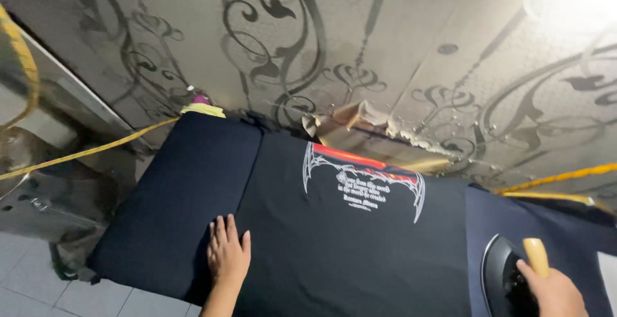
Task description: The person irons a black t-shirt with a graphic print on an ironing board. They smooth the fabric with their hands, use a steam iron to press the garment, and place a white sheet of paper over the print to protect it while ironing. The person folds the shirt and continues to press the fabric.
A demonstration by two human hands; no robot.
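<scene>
- We're looking down at a wall [385, 28] of grey scrollwork, with a dark padded ironing board [167, 188] set against it.
- A black T-shirt [347, 253] lies spread across the board's middle, its white and red print toward the far edge.
- Our left hand [227, 253] presses flat on the shirt at the near edge, fingers slightly apart.
- Our right hand [554, 291], cut off at the near right corner, wraps a yellow handle on the iron [504, 275]; the iron's body is dark and hard to make out.
</scene>
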